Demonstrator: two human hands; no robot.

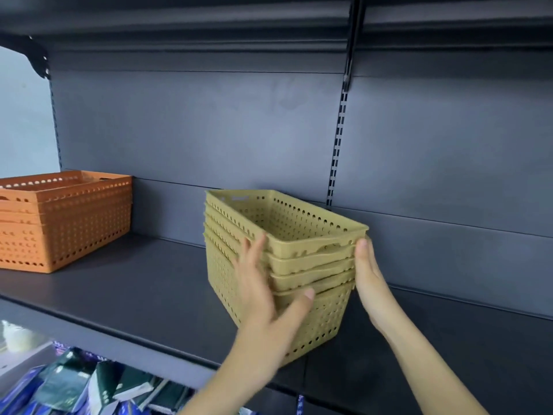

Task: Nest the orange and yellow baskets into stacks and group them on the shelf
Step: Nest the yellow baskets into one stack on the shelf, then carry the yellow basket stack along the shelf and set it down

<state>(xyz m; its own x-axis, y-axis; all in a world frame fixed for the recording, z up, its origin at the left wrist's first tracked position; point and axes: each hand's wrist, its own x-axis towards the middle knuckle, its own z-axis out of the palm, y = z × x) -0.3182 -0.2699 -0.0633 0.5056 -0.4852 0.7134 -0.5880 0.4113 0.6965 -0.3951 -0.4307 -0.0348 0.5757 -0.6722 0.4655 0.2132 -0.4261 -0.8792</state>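
On a dark shelf (134,289), left hand (263,295) and right hand (369,274), fingers straight, press either side of the nested yellow stack (299,232); its long axis runs toward the back panel; the orange stack (74,223) sits well apart, on the left hand's side.

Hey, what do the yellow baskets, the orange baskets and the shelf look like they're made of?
Yellow basket stack: likely moulded plastic, matte; uniform colour, regular rows of holes, thin rims. Orange basket stack: same perforated look, so probably plastic too. Shelf: seemingly painted metal, dark grey, smooth with faint sheen.
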